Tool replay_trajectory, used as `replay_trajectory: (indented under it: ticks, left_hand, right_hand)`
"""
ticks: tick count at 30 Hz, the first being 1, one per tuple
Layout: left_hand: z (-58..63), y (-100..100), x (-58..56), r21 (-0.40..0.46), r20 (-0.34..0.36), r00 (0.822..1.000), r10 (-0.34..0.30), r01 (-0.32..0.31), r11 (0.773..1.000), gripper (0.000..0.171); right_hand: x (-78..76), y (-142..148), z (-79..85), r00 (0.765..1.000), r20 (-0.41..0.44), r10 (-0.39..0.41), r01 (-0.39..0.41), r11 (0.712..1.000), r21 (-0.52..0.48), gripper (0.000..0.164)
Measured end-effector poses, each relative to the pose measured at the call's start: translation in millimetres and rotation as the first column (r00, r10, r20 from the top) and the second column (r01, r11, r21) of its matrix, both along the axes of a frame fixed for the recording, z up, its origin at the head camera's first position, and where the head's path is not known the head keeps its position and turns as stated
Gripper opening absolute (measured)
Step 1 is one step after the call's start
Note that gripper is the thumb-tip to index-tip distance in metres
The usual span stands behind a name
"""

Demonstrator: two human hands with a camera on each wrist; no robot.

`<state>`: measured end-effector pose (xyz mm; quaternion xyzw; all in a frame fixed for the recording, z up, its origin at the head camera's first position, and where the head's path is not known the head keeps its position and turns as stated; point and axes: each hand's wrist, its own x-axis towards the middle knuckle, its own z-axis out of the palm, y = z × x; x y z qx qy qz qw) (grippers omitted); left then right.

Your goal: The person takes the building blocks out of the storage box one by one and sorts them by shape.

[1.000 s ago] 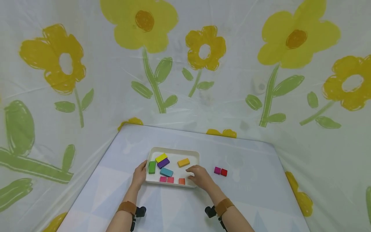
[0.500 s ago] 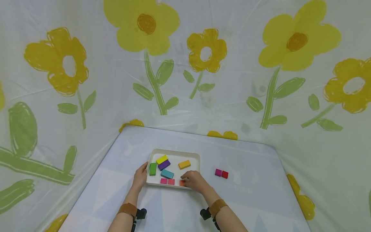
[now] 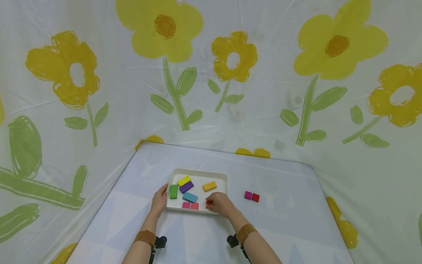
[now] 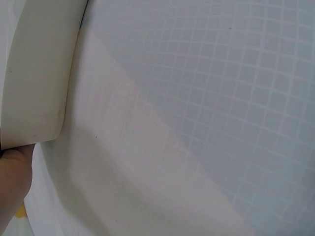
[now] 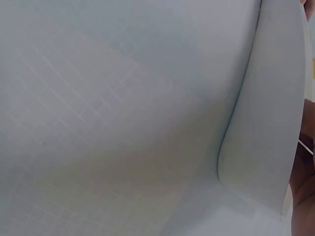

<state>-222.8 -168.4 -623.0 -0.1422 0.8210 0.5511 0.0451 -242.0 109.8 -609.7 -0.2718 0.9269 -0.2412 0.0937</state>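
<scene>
A white rectangular tray (image 3: 199,171) lies on the table. My left hand (image 3: 159,201) grips its left side; in the left wrist view that hand (image 4: 15,177) sits at the corner of the tray wall (image 4: 42,69). Inside the tray's front right corner, my right hand (image 3: 222,204) pinches a small orange-red block (image 3: 207,204), partly covered by the fingers. The right wrist view has the tray wall (image 5: 266,108) hiding most of the fingers. Close by in the tray are a pink block (image 3: 186,205), a coral block (image 3: 195,206), a blue block (image 3: 190,197) and an orange block (image 3: 209,186).
A green block (image 3: 173,191), a yellow block (image 3: 184,180) and a purple block (image 3: 186,187) lie in the tray's left part. Right of the tray, a magenta block (image 3: 248,195) and a red block (image 3: 255,198) sit side by side on the table (image 3: 283,227). Flowered cloth (image 3: 257,91) surrounds it.
My right hand has moved left and down into the tray's front right corner, and its fingers have closed on the orange-red block. The left hand stays at the tray's left side.
</scene>
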Motion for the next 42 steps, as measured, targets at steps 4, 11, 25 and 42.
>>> replay_trajectory:
  ticks: [4,11,25,42]
  left_hand:
    - [0.3,0,0.7,0.006,-0.002,1.0,0.002,-0.002,1.0,0.048]
    - [-0.2,1,1.9,0.008,-0.004,1.0,0.004,-0.004,1.0,0.048]
    - [-3.1,0,0.8,0.026,0.004,1.0,0.003,-0.003,1.0,0.049]
    - [0.6,1,-0.4,-0.012,0.011,1.0,-0.004,0.004,1.0,0.048]
  right_hand:
    - [-3.8,1,-2.1,0.999,-0.034,-0.034,0.035,0.999,0.031,0.024]
    - [-5.7,3,-4.4,0.997,-0.042,-0.058,0.06,0.998,0.036,0.025]
    - [0.4,3,2.4,0.999,-0.027,-0.045,0.045,0.999,0.018,0.028]
    - [-21.6,143,47.6,0.923,-0.151,-0.354,0.353,0.935,-0.039,0.031]
